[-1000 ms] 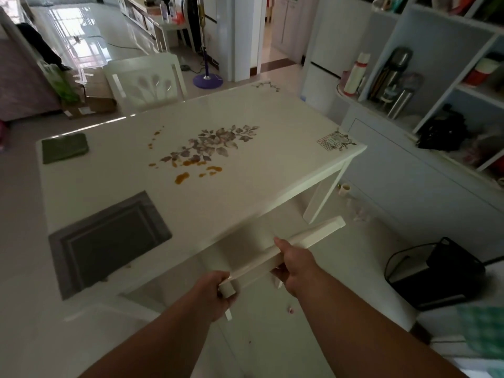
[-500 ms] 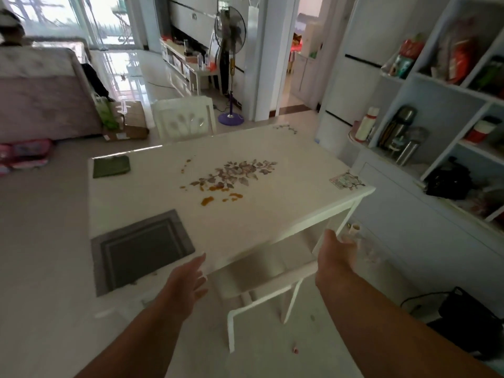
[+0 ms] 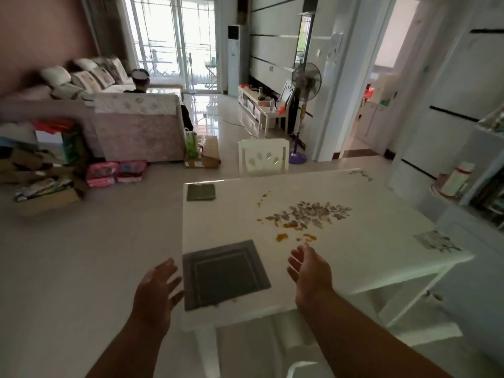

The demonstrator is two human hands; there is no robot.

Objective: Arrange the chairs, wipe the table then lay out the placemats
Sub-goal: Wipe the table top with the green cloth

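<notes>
A white table (image 3: 368, 263) with a printed flower pattern carries orange spill stains (image 3: 289, 231) near its middle. A grey stack of placemats (image 3: 223, 274) lies at its near left corner. A dark green cloth (image 3: 201, 192) lies at the far left corner. A white chair (image 3: 263, 157) stands at the table's far end. Another white chair (image 3: 417, 304) is tucked under the near right side. My left hand (image 3: 156, 291) hovers open just left of the placemats. My right hand (image 3: 311, 271) is open above the table, right of the placemats.
A sofa (image 3: 131, 121) with a person seated behind it stands at the far left. Boxes and bags (image 3: 49, 170) lie on the floor at left. A standing fan (image 3: 302, 110) is beyond the table. White shelves (image 3: 480, 181) line the right wall.
Both hands let go of the near chair's backrest, which is now under the table. They rose to either side of the placemats. My view swung up and left.
</notes>
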